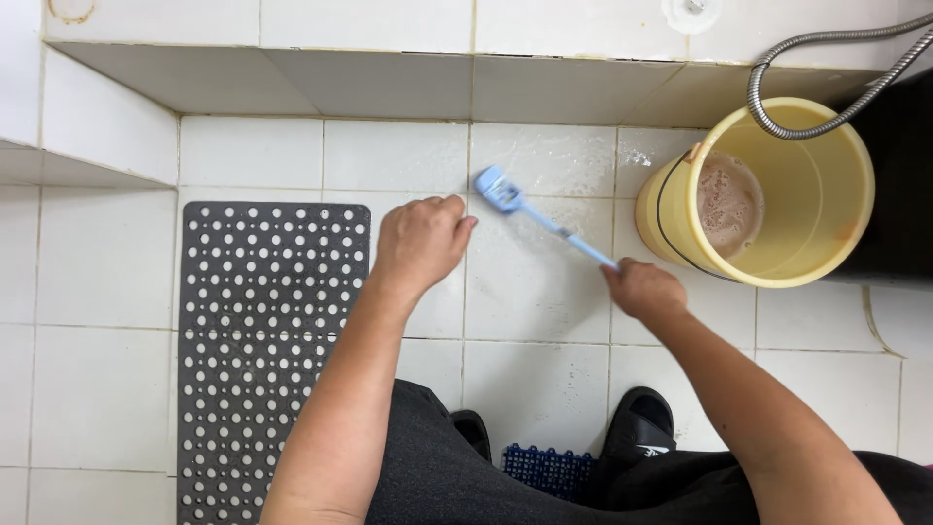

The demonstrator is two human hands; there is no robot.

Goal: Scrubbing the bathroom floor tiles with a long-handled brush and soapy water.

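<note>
The right hand (643,289) grips the brush (536,217) to scrub the wet floor (530,282), while the closed left hand (420,241) leans there.

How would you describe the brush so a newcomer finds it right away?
Start at the yellow bucket on the white tiled floor. Just beside it, the right hand holds a thin handle slanting across wet tiles. That is the brush, the only light-blue, long-handled thing there.
</note>
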